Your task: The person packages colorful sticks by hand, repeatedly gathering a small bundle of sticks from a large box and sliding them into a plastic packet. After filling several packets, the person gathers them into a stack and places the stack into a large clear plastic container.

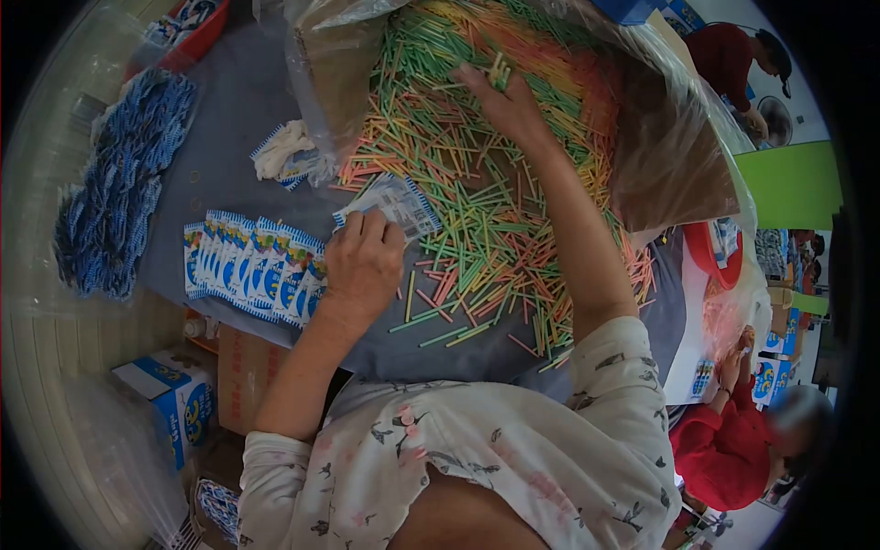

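Note:
My left hand point(367, 261) has its fingers curled on the lower edge of a small clear-and-blue packet point(403, 209), lying at the near left edge of the heap. My right hand point(509, 105) reaches over the large heap of thin sticks point(486, 220), coloured green, yellow, pink and orange. Between its fingers and thumb is a small bunch of sticks point(500, 71). Just left of my left hand, a row of overlapping blue-and-white packets point(252, 261) lies on the grey cloth.
An open plastic-lined carton point(674, 174) borders the heap. A long stack of blue packets point(124, 183) lies at left, below a red basin point(197, 41). A crumpled white item point(284, 151) rests on packets. People in red point(724, 449) work at right.

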`<act>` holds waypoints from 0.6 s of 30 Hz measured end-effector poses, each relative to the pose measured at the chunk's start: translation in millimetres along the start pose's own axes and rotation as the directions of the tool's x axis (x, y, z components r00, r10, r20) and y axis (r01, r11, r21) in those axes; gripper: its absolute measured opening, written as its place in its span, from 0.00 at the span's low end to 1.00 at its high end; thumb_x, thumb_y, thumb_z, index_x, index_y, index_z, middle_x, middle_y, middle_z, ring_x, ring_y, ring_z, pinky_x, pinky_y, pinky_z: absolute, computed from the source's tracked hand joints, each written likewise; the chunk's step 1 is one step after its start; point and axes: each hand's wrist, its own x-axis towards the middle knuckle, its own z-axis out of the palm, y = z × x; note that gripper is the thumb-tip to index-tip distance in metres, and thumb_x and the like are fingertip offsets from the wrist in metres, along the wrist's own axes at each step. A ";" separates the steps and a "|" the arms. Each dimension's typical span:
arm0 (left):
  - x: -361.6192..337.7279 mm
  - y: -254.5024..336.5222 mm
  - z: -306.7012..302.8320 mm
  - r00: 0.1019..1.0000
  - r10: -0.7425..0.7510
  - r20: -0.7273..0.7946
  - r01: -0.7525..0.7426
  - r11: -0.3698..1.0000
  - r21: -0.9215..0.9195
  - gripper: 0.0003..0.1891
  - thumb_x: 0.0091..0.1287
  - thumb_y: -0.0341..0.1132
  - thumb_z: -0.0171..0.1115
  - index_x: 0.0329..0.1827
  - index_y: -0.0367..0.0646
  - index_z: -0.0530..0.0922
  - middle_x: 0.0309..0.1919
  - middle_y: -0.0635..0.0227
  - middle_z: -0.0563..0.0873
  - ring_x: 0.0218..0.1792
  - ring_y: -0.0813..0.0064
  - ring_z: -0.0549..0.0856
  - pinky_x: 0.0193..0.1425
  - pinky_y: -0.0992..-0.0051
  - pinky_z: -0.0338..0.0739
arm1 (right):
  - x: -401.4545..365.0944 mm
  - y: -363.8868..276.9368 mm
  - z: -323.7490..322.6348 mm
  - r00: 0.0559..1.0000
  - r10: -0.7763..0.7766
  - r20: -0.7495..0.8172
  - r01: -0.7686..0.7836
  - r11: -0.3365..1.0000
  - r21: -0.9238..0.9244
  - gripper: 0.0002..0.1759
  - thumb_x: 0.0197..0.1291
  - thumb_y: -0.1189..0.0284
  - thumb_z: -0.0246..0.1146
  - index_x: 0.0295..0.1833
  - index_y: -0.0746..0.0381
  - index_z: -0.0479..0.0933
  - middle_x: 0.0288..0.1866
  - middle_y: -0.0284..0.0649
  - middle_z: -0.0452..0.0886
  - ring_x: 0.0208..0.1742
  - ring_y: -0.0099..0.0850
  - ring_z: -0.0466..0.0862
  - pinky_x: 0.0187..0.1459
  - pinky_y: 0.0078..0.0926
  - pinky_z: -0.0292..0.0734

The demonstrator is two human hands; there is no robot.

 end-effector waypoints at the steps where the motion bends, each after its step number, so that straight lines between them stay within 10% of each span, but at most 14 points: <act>1: 1.0 1.7 -5.7 0.996 -0.053 0.075 0.057 0.997 -0.053 0.02 0.51 0.26 0.61 0.26 0.37 0.79 0.31 0.60 0.79 0.34 0.60 0.81 0.32 0.65 0.79 | -10.0 -10.8 -3.3 1.000 -0.001 0.000 0.001 1.000 0.000 0.28 0.68 0.46 0.59 0.61 0.54 0.81 0.54 0.45 0.86 0.53 0.41 0.85 0.56 0.40 0.76; 3: 5.5 2.4 -15.3 0.984 -0.100 0.148 0.116 0.988 -0.106 0.03 0.53 0.26 0.62 0.28 0.36 0.80 0.32 0.60 0.80 0.35 0.59 0.81 0.35 0.63 0.80 | -42.2 -30.0 -11.8 0.996 -0.053 -0.076 0.071 0.964 0.258 0.27 0.68 0.44 0.58 0.52 0.55 0.86 0.49 0.43 0.86 0.53 0.39 0.84 0.56 0.39 0.75; 9: 6.0 -10.8 -22.2 0.937 -0.283 0.205 0.345 0.845 -0.410 0.02 0.58 0.26 0.65 0.32 0.36 0.83 0.33 0.60 0.82 0.37 0.56 0.80 0.43 0.60 0.77 | -72.2 4.2 9.2 0.978 -0.154 0.138 0.112 0.955 0.274 0.24 0.70 0.47 0.58 0.53 0.55 0.86 0.51 0.41 0.85 0.60 0.38 0.80 0.61 0.41 0.72; 10: 4.7 -9.0 -18.3 0.944 -0.281 0.174 0.329 0.848 -0.416 0.02 0.57 0.25 0.66 0.31 0.36 0.83 0.32 0.60 0.82 0.37 0.56 0.80 0.42 0.60 0.76 | -76.0 7.6 11.0 0.906 -0.415 0.084 0.423 0.886 -0.190 0.25 0.69 0.47 0.59 0.51 0.57 0.86 0.54 0.40 0.85 0.64 0.37 0.77 0.67 0.42 0.67; 11: 5.3 -7.7 -15.7 0.949 -0.281 0.139 0.314 0.851 -0.421 0.02 0.55 0.25 0.67 0.30 0.37 0.83 0.31 0.60 0.82 0.37 0.56 0.80 0.41 0.60 0.75 | -75.3 12.1 5.5 0.906 -0.415 0.077 0.422 0.885 -0.198 0.25 0.69 0.47 0.59 0.51 0.57 0.86 0.54 0.40 0.85 0.64 0.37 0.77 0.67 0.42 0.67; 13: 4.3 -4.7 -16.3 0.963 -0.253 0.091 0.268 0.872 -0.410 0.03 0.55 0.24 0.67 0.31 0.36 0.83 0.30 0.60 0.82 0.37 0.57 0.80 0.40 0.61 0.75 | -78.0 -25.5 -14.0 0.932 0.100 0.348 -0.211 0.931 0.297 0.22 0.71 0.51 0.60 0.55 0.59 0.82 0.56 0.39 0.83 0.65 0.36 0.74 0.72 0.41 0.60; 18: 2.3 -1.5 -21.4 0.974 -0.219 0.062 0.228 0.919 -0.322 0.05 0.52 0.24 0.70 0.31 0.35 0.83 0.28 0.61 0.81 0.34 0.58 0.80 0.38 0.63 0.75 | -73.3 -22.1 -22.4 0.996 -0.060 0.068 0.010 0.815 0.579 0.27 0.77 0.48 0.45 0.48 0.58 0.80 0.61 0.44 0.79 0.66 0.38 0.74 0.67 0.41 0.67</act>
